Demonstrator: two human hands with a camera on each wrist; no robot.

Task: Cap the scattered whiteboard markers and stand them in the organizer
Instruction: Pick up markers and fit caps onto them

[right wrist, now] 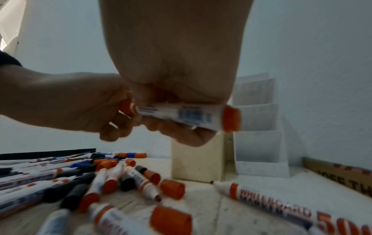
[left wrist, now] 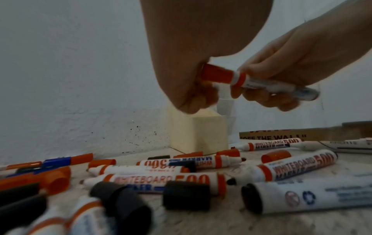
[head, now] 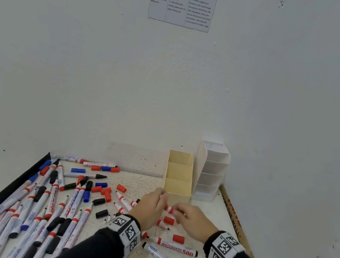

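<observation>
My right hand (head: 192,220) grips a red whiteboard marker (left wrist: 267,84) while my left hand (head: 148,208) pinches its red cap (left wrist: 218,74); a crooked push could leave it loose.

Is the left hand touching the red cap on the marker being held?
Touching. The left wrist view shows the left hand curled round the red cap, which sits on the marker gripped by the right hand.

The markers (left wrist: 298,167) have smooth, glossy plastic barrels with printed labels; the loose caps (right wrist: 172,189) are plain plastic. The worktop (head: 145,183) looks rough and speckled. The cream organizer (head: 179,176) is matt, the wall (head: 84,68) finely textured and matt.
</observation>
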